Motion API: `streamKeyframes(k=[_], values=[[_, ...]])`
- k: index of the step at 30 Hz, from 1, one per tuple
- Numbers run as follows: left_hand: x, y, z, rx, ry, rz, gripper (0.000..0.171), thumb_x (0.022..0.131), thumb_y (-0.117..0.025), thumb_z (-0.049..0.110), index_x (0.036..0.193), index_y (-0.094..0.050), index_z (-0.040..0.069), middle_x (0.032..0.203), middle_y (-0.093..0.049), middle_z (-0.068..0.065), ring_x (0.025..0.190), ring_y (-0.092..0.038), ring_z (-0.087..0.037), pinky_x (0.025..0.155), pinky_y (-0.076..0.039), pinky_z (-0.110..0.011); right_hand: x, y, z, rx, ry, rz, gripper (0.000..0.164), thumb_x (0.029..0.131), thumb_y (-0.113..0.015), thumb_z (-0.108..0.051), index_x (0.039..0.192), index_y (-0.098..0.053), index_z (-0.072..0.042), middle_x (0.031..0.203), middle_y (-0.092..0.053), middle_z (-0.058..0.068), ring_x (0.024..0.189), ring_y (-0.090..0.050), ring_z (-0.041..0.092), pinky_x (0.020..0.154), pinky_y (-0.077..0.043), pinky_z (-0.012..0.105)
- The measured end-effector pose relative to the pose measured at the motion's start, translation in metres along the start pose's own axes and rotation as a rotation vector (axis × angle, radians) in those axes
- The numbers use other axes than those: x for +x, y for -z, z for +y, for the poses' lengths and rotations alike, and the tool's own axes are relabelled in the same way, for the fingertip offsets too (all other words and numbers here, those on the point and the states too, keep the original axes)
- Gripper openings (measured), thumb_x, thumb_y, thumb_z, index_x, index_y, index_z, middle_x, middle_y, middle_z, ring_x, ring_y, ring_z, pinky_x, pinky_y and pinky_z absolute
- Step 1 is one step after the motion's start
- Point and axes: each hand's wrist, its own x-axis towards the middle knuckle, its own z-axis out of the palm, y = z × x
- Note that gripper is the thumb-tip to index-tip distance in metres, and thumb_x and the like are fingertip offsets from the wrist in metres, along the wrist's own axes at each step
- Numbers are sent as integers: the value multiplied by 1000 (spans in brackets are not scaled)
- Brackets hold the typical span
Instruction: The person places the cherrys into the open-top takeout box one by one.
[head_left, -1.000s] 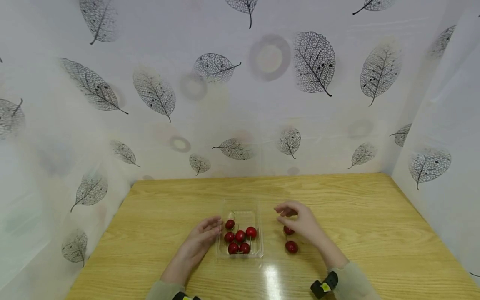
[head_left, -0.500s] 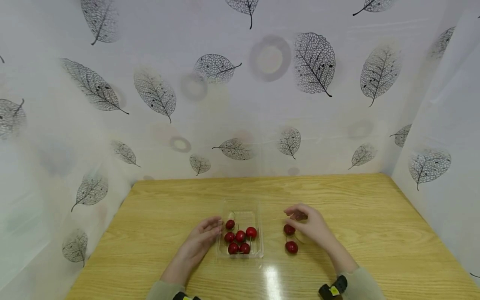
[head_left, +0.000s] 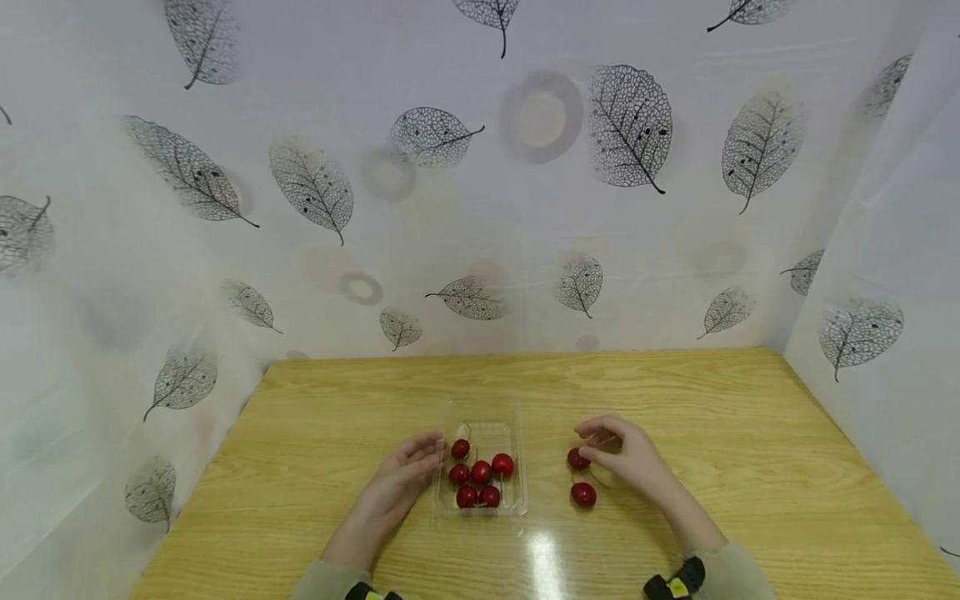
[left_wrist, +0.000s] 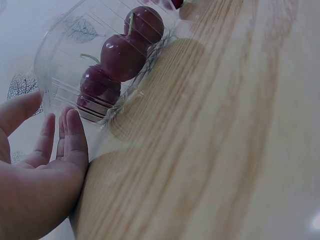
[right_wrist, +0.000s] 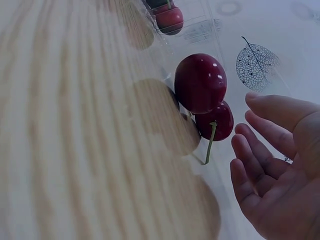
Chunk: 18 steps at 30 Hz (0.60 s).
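Note:
A clear plastic box [head_left: 520, 492] stands on the table with several red cherries [head_left: 481, 472] inside, some with green stems. At its left side rests my left hand [head_left: 397, 487], fingers extended and fingertips against or very near the wall [left_wrist: 60, 95]; exact contact is hard to tell. Two loose cherries lie right of the box: a farther one [head_left: 577, 458] and a nearer one [head_left: 583, 495]. My right hand [head_left: 626, 457] hovers at the farther cherry, thumb and fingers loosely curved and spread. In the right wrist view a gap separates the fingertips from the stemmed cherry [right_wrist: 215, 122].
The wood-grain table [head_left: 337, 400] bears the box and cherries. A pale curtain with leaf prints [head_left: 480, 225] encloses the back and both sides. Each wrist wears a black strap, seen at the right wrist [head_left: 675, 579].
My right hand has moved to the right and slightly toward me, coming up beside the farther loose cherry, which shows more fully. The left hand, box and cherries have stayed put.

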Motion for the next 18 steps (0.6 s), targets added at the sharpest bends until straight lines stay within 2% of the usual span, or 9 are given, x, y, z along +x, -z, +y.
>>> streamKeyframes(k=[7,18], values=[[0,1,-1,1,-6,-5,62,106,-61,4,158,-30,-10,133,-62,4,120,-62,-3,104,-52,-18,-2,0,6,35,-41,-48,31,95,-80,-13,123,-72,-2,113,-75,14,94,-66,1,82,-58,21],[0,1,-1,-7,-7,-5,63,106,-60,3,158,-29,-11,132,-63,4,119,-62,-4,105,-52,-17,-4,-1,9,34,-27,-92,37,92,-83,-14,124,-71,1,116,-75,15,99,-67,7,88,-57,22]])
